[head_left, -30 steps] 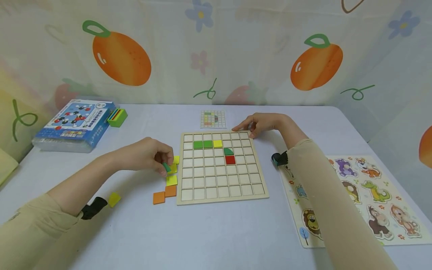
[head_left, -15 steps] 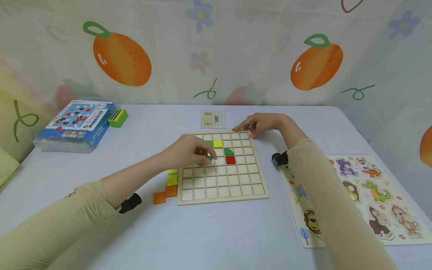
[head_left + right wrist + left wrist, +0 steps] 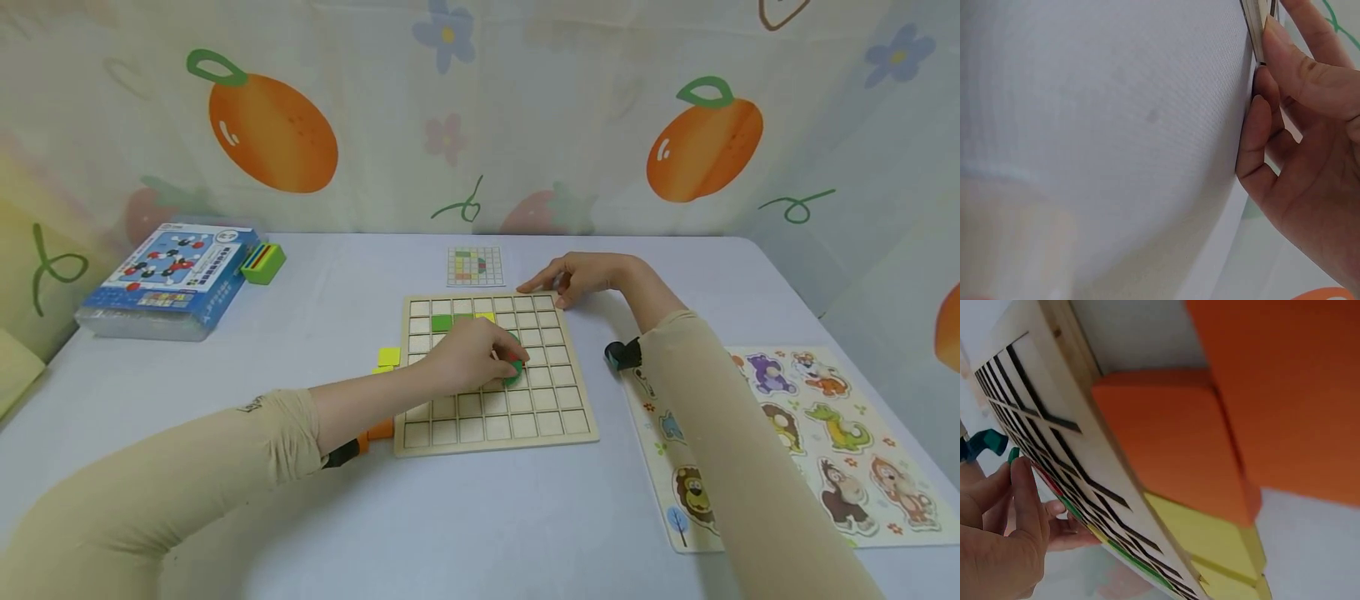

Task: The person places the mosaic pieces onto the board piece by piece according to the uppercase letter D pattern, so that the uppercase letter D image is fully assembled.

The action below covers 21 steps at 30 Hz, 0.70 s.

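My left hand [image 3: 476, 354] is over the middle of the wooden grid board [image 3: 420, 446], pinching a small green tile [image 3: 513, 372] between thumb and fingers; the tile also shows in the left wrist view. Its edge looks curved. On the board sit light green square tiles [image 3: 441, 322] and a yellow tile [image 3: 486, 317]. Most of the red tile [image 3: 512, 356] and the green quarter-round tile is hidden behind my fingers. With thumb and index finger, my right hand [image 3: 588, 273] holds the board's far right corner; in the right wrist view the thumb [image 3: 1279, 40] touches the edge.
Yellow tiles [image 3: 388, 357] and orange tiles [image 3: 1166, 437] lie beside the board's left edge. Behind the board is a small pattern card [image 3: 475, 267]. A blue box [image 3: 172, 275] and a tile stack [image 3: 263, 263] stand back left. An animal puzzle [image 3: 787, 442] lies right.
My left hand has carried the green tile from the loose tiles left of the board rightward, over the grid to near the red tile. My right hand has stayed at the corner.
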Available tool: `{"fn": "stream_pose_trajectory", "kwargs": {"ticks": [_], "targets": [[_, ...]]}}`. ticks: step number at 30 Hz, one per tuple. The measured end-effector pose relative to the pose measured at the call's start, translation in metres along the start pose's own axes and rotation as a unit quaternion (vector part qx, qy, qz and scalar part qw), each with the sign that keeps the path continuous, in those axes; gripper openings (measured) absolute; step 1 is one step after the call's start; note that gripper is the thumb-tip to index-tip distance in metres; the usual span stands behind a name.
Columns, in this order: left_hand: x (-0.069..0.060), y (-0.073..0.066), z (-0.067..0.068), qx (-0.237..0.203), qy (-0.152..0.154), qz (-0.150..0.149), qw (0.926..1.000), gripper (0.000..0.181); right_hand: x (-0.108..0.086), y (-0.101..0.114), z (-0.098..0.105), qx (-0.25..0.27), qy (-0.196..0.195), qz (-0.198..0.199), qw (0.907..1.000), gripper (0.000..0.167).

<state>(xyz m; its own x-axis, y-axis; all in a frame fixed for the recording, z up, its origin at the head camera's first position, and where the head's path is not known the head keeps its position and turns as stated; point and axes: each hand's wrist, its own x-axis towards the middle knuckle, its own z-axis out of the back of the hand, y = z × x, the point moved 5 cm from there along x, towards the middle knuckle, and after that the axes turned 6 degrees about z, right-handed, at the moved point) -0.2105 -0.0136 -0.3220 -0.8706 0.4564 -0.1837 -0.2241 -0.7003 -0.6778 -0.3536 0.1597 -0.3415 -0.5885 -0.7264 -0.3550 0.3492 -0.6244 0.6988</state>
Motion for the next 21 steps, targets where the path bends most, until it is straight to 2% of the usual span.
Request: {"fn": "stream_pose_trajectory", "kwargs": {"ticks": [5, 9, 13, 21], "targets": [[0.001, -0.004, -0.006, 0.017, -0.009, -0.006, 0.9998, 0.019, -0.001, 0.001, 0.0, 0.0, -0.002, -0.003, 1.0, 0.06], [0.002, -0.008, -0.007, 0.052, -0.018, -0.036, 0.9978, 0.018, -0.001, 0.001, 0.0, -0.001, -0.002, 0.001, 1.0, 0.061], [0.002, -0.009, -0.007, 0.072, -0.016, -0.058, 0.9955, 0.018, -0.001, 0.001, -0.001, 0.0, -0.003, 0.0, 1.0, 0.061], [0.001, -0.012, -0.006, 0.119, -0.003, -0.08, 0.9896, 0.019, -0.001, 0.002, -0.001, 0.001, -0.002, 0.001, 1.0, 0.06]]}}
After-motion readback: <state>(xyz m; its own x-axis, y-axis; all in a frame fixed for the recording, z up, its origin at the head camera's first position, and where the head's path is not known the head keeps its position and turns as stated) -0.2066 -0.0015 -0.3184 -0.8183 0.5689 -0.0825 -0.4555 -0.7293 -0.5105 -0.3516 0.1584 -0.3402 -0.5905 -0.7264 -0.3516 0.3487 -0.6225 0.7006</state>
